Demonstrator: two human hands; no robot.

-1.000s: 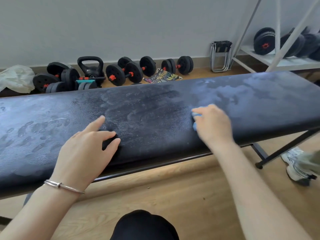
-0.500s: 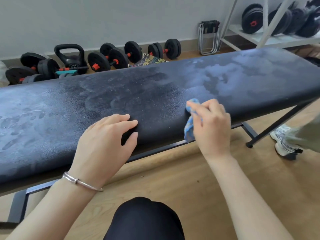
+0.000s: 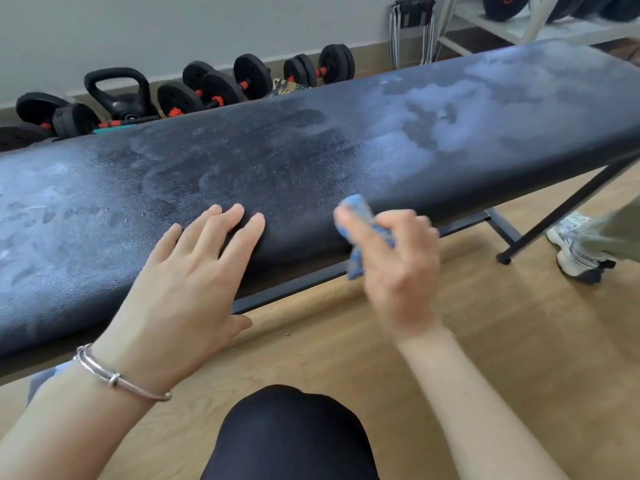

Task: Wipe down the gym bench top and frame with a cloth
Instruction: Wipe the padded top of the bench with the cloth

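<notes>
A long black padded gym bench top [image 3: 311,157] runs across the view, hazy with pale dust and smears, thickest at the right end. Its black metal frame [image 3: 298,282] shows under the near edge. My left hand [image 3: 187,282] rests flat on the near edge of the pad, fingers straight. My right hand [image 3: 398,261] grips a crumpled blue cloth [image 3: 360,220] against the pad's near side edge, right of my left hand. Part of the cloth hangs below my fingers.
Dumbbells [image 3: 221,88] and a kettlebell [image 3: 121,95] line the wall behind the bench. A white rack [image 3: 519,26] with weight plates stands at the back right. Another person's shoe [image 3: 575,247] is on the wood floor by the bench leg [image 3: 554,209]. My knee [image 3: 294,434] is below.
My right hand slid the cloth from the top of the pad down to its near side edge. My left hand's fingers straightened on the pad. The view shifted closer and rightward.
</notes>
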